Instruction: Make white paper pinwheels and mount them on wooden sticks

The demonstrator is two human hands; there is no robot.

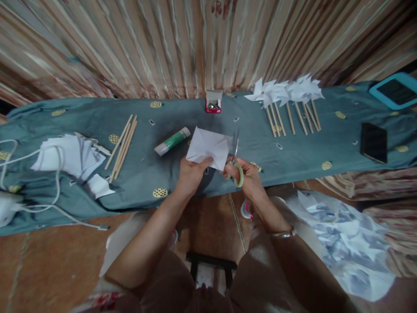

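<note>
My left hand (192,174) grips the near edge of a square white sheet of paper (210,145), thumb on top. In my right hand (247,176) is a pair of scissors (239,173) with pale green handles. The blades point away from me, close beside the paper's right corner; whether they touch it I cannot tell. Left of the paper lies a green and white glue stick (172,141). Beyond it stands a small open red and white box (213,103) with shiny metal bits inside.
Several paper pinwheels (286,93) on wooden sticks lie at the back right. Paper sheets (68,152), loose wooden sticks (122,145) and a white cable (58,174) are on the left. A black phone (373,142) and blue-framed tablet (395,91) lie right. Below hangs a bag of paper pieces (345,234).
</note>
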